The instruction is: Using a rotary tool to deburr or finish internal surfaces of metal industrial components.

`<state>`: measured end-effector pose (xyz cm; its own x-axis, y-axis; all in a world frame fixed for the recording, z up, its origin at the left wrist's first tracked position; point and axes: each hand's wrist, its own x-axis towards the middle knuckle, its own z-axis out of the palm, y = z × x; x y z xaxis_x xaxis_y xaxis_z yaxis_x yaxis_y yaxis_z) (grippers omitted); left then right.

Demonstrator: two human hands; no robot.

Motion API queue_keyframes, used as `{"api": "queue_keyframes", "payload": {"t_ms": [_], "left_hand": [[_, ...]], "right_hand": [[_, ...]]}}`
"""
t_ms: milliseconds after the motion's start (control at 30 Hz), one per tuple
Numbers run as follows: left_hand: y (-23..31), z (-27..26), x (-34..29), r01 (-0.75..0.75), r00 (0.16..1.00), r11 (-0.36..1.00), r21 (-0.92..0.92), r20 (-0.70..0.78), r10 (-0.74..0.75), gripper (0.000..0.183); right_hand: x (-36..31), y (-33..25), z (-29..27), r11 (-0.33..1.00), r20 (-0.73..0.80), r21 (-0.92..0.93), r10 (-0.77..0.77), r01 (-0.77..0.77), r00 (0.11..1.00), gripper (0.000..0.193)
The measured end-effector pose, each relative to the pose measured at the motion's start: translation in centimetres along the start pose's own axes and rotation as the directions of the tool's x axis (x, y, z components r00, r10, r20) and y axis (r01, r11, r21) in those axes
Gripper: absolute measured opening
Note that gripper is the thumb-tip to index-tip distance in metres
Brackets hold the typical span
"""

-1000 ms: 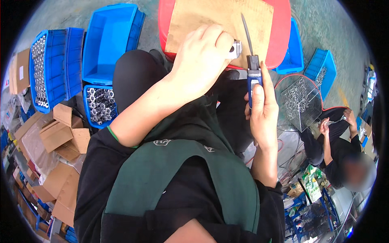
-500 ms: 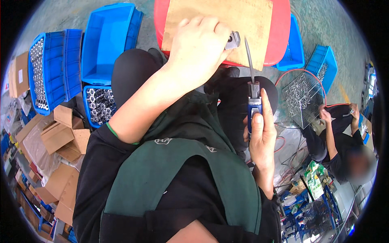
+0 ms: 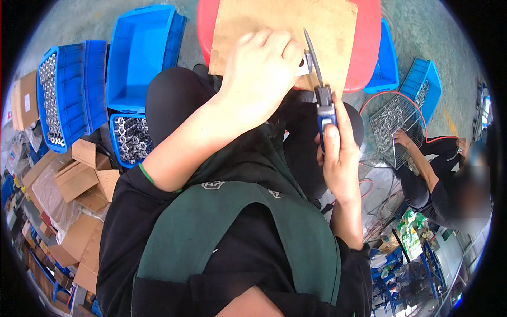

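My left hand (image 3: 261,76) is closed around a small silvery metal part (image 3: 304,65) with a dark hole in it, held over the board (image 3: 325,26). Most of that part is hidden by my fingers. A blue-and-black handled tool (image 3: 325,108) with a long tapered dark metal blade, like a file, is gripped in my right hand (image 3: 339,153). The thumb lies along the handle. The blade points away from me, tilted a little left, and runs close beside the metal part's right side; I cannot tell whether they touch.
Beneath the board is a red seat-like surface (image 3: 368,47). At left stand a large blue crate (image 3: 138,53) and blue bins (image 3: 132,140) of metal parts. Right, a co-worker's hand (image 3: 404,138) reaches into a wire basket (image 3: 388,119) of small metal pieces. Cardboard boxes (image 3: 79,179) lie left.
My right hand has moved the tool forward and slightly left, bringing the blade beside the metal part. My left hand has shifted slightly toward me. The co-worker's hand has moved to the basket.
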<state>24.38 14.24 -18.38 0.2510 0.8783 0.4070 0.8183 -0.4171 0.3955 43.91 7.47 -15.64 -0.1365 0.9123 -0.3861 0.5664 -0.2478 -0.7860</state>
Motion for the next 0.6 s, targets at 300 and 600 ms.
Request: {"api": "queue_keyframes", "payload": {"t_ms": [300, 600], "left_hand": [[2.8, -1.1, -3.5, -0.139, 0.987, 0.982, -0.131, -0.105, 0.125, 0.023], [5.9, -1.4, -6.2, -0.36, 0.897, 0.932, -0.036, -0.287, 0.336, 0.025]], "right_hand": [[-0.1, -1.6, -1.9, 0.862, -0.043, 0.505, -0.027, 0.045, 0.999, 0.074], [-2.5, -2.9, -2.0, 0.82, 0.022, 0.57, 0.034, -0.041, 0.999, 0.066]]}}
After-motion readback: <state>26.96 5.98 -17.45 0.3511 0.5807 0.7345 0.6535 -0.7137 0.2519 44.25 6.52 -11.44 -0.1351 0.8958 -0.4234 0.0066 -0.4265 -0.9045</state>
